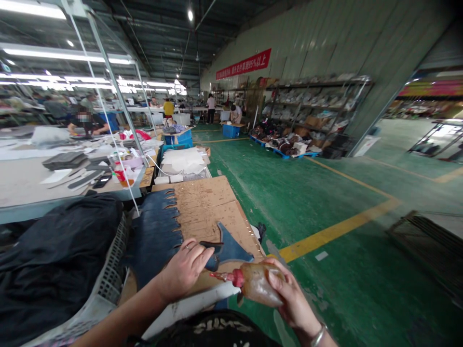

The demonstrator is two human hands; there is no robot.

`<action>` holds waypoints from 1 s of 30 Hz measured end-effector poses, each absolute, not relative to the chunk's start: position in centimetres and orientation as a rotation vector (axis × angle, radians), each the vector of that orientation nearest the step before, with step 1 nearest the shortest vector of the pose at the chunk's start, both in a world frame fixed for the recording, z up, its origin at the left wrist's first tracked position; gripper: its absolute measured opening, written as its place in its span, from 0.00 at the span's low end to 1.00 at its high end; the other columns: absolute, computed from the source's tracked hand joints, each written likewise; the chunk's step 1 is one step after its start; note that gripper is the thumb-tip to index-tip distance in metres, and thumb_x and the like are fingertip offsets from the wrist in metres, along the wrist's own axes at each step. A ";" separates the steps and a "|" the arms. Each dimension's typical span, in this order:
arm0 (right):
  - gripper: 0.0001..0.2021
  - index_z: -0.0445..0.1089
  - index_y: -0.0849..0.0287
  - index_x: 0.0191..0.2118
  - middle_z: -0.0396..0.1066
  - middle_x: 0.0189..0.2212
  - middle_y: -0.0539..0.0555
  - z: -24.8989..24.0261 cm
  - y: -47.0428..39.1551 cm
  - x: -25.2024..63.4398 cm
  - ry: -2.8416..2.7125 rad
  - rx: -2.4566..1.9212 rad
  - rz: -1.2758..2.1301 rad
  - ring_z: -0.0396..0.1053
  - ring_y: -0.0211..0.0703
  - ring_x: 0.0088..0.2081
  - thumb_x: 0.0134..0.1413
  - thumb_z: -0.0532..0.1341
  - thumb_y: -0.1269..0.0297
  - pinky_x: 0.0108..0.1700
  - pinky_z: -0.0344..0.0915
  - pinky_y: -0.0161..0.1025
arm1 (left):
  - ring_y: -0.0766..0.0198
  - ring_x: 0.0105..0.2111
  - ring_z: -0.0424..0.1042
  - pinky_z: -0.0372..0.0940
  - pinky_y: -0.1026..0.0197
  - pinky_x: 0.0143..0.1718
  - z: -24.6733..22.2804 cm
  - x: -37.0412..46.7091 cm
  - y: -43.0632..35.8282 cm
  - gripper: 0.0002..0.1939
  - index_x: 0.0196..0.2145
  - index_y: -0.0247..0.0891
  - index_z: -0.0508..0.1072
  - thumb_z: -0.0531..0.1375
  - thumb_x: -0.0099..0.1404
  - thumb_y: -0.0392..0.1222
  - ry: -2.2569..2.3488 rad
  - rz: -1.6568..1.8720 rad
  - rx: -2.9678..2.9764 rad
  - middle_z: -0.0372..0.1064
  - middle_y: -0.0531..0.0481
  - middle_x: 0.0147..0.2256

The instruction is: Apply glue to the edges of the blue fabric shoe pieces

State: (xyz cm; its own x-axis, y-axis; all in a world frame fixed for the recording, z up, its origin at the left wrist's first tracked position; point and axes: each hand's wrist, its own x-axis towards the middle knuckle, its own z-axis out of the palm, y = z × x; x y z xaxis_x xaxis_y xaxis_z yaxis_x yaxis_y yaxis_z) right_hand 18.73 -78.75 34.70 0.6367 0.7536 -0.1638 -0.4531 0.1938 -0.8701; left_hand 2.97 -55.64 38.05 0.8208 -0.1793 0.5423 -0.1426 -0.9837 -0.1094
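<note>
My right hand (285, 289) is wrapped around a squeeze bottle (258, 284) of cloudy amber plastic, which lies on its side in the grip. Its red nozzle (226, 276) points left toward my other hand. Between the thumb and fingers of my left hand (186, 265) is a small dark blue leather-like piece (212, 260), partly covered by the fingers. Just beyond it, a blue curved piece with pointed ends (233, 246) rests on a stained cardboard sheet (202, 202). Overlapping blue pieces (154, 231) line the left side of the cardboard.
At left stands a plastic crate (112, 270) heaped with black cloth (54, 250). Behind it, a long table (21, 168) carries cut pieces, a phone and a drink bottle. Green floor (275, 193) runs along the right, with a low rack (427, 246). Several people work farther back.
</note>
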 end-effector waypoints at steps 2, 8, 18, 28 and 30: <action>0.20 0.72 0.57 0.35 0.71 0.27 0.50 34.5 -78.5 19.1 -0.303 -1.091 0.823 0.68 0.40 0.27 0.36 0.72 0.53 0.29 0.65 0.34 | 0.59 0.33 0.68 0.63 0.53 0.44 38.0 3.1 -55.6 0.18 0.47 0.28 0.70 0.46 0.63 0.25 0.274 -0.910 -2.930 0.69 0.44 0.32; 0.21 0.72 0.58 0.34 0.72 0.27 0.50 34.0 -78.5 19.5 -0.200 -1.059 0.766 0.68 0.40 0.27 0.34 0.73 0.53 0.29 0.66 0.34 | 0.60 0.30 0.68 0.64 0.54 0.41 38.9 3.3 -56.0 0.18 0.46 0.29 0.70 0.44 0.65 0.26 0.302 -0.935 -2.912 0.70 0.44 0.30; 0.18 0.72 0.54 0.36 0.75 0.30 0.49 32.2 -78.4 20.7 -0.132 -1.077 0.588 0.72 0.42 0.31 0.37 0.72 0.54 0.33 0.68 0.33 | 0.59 0.36 0.74 0.67 0.59 0.43 39.0 4.8 -54.0 0.16 0.42 0.37 0.76 0.49 0.65 0.33 -0.191 -1.097 -3.454 0.76 0.44 0.34; 0.22 0.77 0.49 0.40 0.65 0.59 0.61 34.1 -74.1 23.2 -1.043 -1.410 0.414 0.59 0.66 0.60 0.36 0.70 0.48 0.59 0.56 0.57 | 0.49 0.49 0.70 0.58 0.53 0.55 44.7 9.4 -52.4 0.18 0.38 0.36 0.80 0.62 0.56 0.51 -0.862 -0.571 -4.313 0.77 0.44 0.41; 0.20 0.78 0.47 0.35 0.67 0.58 0.56 34.3 -71.5 23.2 -1.116 -1.396 0.486 0.59 0.66 0.60 0.32 0.71 0.48 0.59 0.58 0.55 | 0.49 0.49 0.70 0.58 0.53 0.54 45.1 10.3 -53.0 0.18 0.37 0.35 0.80 0.63 0.54 0.51 -0.801 -0.483 -4.346 0.77 0.44 0.40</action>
